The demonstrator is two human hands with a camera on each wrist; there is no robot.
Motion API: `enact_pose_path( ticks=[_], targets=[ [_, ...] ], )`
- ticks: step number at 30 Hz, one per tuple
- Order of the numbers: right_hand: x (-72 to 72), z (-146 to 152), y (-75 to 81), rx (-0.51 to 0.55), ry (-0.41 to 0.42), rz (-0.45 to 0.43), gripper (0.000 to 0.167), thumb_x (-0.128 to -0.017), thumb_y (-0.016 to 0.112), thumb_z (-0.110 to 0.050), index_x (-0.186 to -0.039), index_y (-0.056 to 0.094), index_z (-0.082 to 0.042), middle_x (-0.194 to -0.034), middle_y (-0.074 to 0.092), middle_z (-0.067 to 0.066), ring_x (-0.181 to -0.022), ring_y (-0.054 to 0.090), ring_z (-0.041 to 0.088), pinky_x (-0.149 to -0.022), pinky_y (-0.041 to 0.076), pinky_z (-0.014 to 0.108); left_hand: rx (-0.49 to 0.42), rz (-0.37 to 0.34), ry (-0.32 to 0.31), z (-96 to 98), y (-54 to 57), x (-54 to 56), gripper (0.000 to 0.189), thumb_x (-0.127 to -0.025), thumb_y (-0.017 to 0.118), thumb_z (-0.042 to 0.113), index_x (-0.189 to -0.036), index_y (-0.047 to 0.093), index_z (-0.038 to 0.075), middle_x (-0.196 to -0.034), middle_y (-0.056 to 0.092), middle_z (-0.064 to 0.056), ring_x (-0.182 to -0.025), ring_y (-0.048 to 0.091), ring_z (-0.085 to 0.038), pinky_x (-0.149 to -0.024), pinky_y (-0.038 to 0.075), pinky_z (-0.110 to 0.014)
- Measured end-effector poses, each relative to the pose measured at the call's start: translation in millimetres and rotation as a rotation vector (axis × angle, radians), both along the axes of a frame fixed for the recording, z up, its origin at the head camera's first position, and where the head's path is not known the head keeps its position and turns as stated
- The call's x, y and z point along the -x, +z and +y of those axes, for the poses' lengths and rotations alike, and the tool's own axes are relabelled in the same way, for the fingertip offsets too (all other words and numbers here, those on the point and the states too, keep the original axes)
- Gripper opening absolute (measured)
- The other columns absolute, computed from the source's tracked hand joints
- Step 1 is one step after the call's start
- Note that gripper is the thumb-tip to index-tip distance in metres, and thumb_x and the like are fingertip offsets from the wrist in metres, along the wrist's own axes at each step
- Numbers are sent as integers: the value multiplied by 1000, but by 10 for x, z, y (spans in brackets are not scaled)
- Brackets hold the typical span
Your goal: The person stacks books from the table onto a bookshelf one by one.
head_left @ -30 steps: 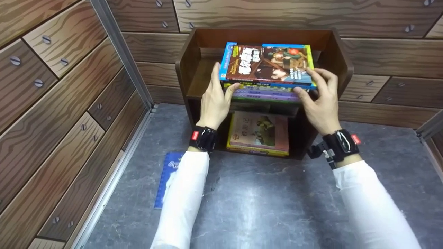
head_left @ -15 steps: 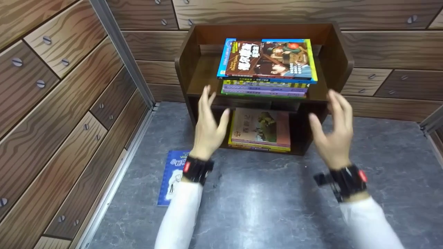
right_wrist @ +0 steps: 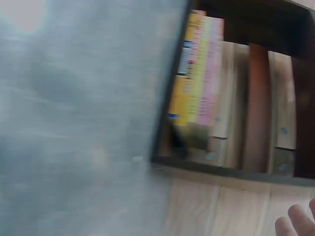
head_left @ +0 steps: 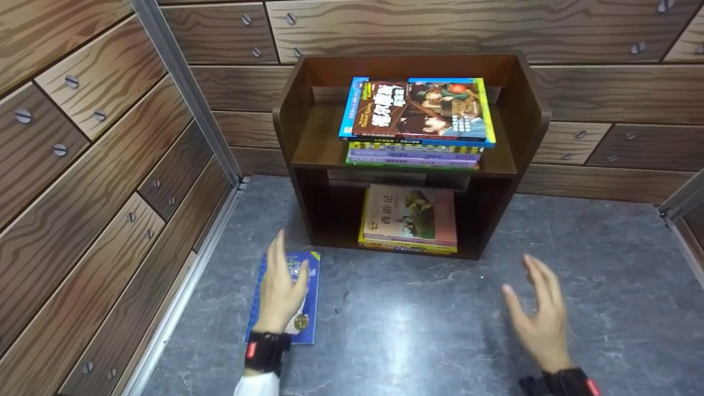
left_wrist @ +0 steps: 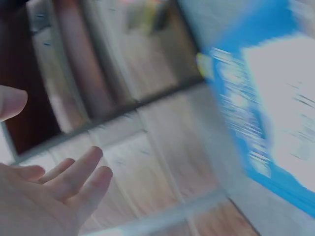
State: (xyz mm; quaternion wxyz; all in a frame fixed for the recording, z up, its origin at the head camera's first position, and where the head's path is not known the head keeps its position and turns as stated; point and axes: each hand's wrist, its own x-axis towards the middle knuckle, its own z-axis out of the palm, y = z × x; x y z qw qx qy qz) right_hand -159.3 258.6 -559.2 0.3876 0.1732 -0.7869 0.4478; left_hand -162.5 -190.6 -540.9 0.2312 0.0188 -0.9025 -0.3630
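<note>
My left hand (head_left: 281, 291) hangs over a blue book (head_left: 309, 308) on the grey floor, hiding part of its cover; its fingers are extended and hold nothing. In the left wrist view the same hand (left_wrist: 64, 191) shows relaxed fingers, with the blurred blue book (left_wrist: 231, 113) off to the right. My right hand (head_left: 542, 316) is over the floor at the right, fingers loosely bent and nothing in them. A stack of books (head_left: 418, 115), topped by a brown comic-style cover, lies on the upper shelf of a small dark wooden bookshelf (head_left: 302, 137).
A second stack of books (head_left: 410, 217) lies in the bookshelf's lower compartment, also seen from the right wrist as spines (right_wrist: 202, 73). Wood-patterned walls (head_left: 110, 231) stand at the left and behind the shelf. Grey marbled floor (head_left: 407, 319) spreads in front.
Both hands have left the upper stack and drawn back toward me. The left has come down over the blue book; the right has dropped lower at the right. The upper stack stays on the shelf.
</note>
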Motion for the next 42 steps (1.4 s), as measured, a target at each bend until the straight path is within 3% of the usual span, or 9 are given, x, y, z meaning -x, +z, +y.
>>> enact_pose_path(
  ticks=[4,7,11,15,18,26,35,39,42],
  targets=[
    [-159,0,-258,9,-16,-67,74,-75,75,16,-145,55,6,-138,56,30,-130,50,2,-110,38,13,13,-170,96,-211,-233,-173,83,-101,66,24,-165,17,5,-165,26,-27,-86,66,-38,-63,58,-47],
    [-267,-48,-407,27,-15,-99,74,-75,75,18,-145,55,7,-136,56,29,-130,50,1,-109,38,11,32,-273,166,-325,-358,-256,84,-99,68,24,-163,19,0,-165,24,-29,-108,64,-48,-81,59,-57],
    [-383,-125,-519,51,-32,-177,73,-78,75,19,-146,53,6,-136,55,29,-130,49,-2,-107,39,10,38,-443,239,-390,-456,-327,91,-95,71,33,-158,22,-11,-161,22,-40,-140,37,-60,-110,37,-71],
    [-465,-183,-554,60,-80,-318,70,-86,74,12,-151,50,0,-142,53,24,-129,44,-9,-105,36,6,52,-606,287,-397,-528,-368,107,-90,75,48,-154,21,-18,-152,23,-49,-140,29,-64,-111,34,-73],
    [-502,-211,-560,58,-105,-402,69,-89,74,8,-153,49,-1,-145,51,20,-129,41,-12,-103,34,3,80,-654,314,-414,-558,-363,116,-83,81,54,-153,24,-19,-144,29,-51,-134,35,-63,-106,41,-71],
    [-534,-250,-559,60,-93,-426,70,-90,74,7,-154,48,-5,-146,51,18,-129,42,-10,-103,36,5,16,-704,309,-519,-546,-271,116,-72,91,53,-142,38,-22,-131,40,-49,-122,48,-60,-102,46,-67],
    [-581,-385,-430,80,-65,-484,70,-93,71,6,-157,46,-9,-149,49,12,-130,44,-8,-102,37,5,-188,-673,170,-495,-546,-341,94,-98,70,36,-151,20,-24,-152,31,-47,-142,34,-59,-119,29,-64],
    [-589,-446,-338,100,-33,-501,70,-95,70,6,-158,44,-13,-150,48,7,-131,44,-6,-103,37,5,-320,-531,110,-351,-516,-425,65,-104,60,22,-144,33,-22,-141,47,-45,-133,48,-56,-114,38,-62],
    [-598,-502,-297,138,10,-479,69,-95,68,8,-157,45,-11,-149,49,6,-132,48,-2,-104,39,7,-429,-403,39,-194,-459,-471,42,-104,57,12,-131,42,-17,-117,63,-36,-104,64,-45,-92,54,-56]
  ],
)
